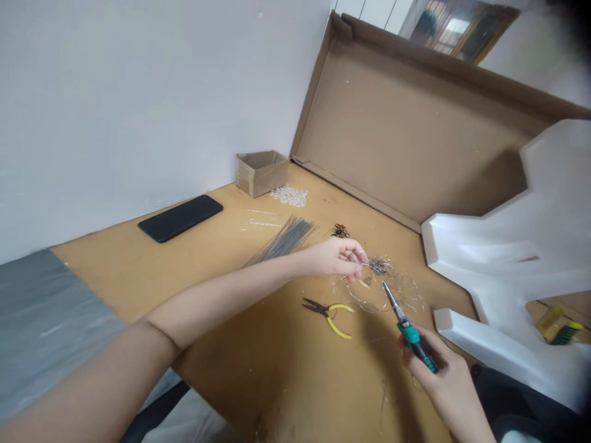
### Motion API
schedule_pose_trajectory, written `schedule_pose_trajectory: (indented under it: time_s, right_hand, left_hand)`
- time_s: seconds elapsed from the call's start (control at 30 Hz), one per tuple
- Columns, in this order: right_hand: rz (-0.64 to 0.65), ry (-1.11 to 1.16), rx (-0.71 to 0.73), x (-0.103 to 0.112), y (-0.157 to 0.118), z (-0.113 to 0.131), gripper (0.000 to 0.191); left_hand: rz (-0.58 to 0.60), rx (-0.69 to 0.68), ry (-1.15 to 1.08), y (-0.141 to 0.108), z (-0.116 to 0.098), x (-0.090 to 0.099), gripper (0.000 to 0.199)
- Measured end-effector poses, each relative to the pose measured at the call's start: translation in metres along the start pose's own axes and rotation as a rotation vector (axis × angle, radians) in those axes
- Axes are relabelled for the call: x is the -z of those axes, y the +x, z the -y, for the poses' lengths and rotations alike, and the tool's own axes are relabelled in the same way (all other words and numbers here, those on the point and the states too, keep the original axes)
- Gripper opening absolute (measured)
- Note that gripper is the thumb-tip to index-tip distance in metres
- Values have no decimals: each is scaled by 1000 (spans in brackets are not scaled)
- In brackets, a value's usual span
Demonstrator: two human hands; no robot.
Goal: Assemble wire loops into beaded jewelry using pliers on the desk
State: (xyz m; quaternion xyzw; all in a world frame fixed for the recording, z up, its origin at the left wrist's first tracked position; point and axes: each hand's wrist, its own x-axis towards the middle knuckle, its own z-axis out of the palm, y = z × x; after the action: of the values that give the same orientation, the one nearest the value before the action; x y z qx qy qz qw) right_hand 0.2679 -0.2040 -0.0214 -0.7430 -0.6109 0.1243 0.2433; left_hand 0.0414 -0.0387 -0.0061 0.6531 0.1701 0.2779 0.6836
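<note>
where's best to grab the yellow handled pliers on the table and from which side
Probably by both yellow handles, coming from the right: the pliers lie flat, dark jaws pointing left, handles splayed open toward the right hand. That hand holds the teal pliers, so it would likely need freeing first.

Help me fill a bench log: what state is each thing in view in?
left hand: pinching thin wire
right hand: gripping green pliers
green pliers: raised, tip gap unclear
yellow pliers: lying, handles spread
small box: open-topped, upright
large box: open, on edge
phone: flat, face dark
grey wires: straight, loosely bunched
curly wires: tangled
black rings: heaped
shiny bits: heaped
</note>
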Motion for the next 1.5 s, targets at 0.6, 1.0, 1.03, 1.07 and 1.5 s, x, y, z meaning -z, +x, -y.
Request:
schedule_pose_trajectory:
  time_s: [0.6,1.0,1.03,1.07,1.5]
  right_hand:
    - [19,8,-5,-2,3,8,35]
    - [76,24,18,-3,4,6,33]
    - [81,24,24,-3,4,6,32]
    - [86,26,31,-3,4,6,32]
    - [108,53,74,-3,4,-3,29]
  left_hand:
    - [-233,-220,409,-3,9,-6,8]
    - [-311,-496,999,-3,16,-1,11]
    - [-312,-521,1022,-3,17,-1,11]
    - [-314,-542,1036,-2,18,-1,10]
    - [-383,-591,910,-4,18,-5,9]
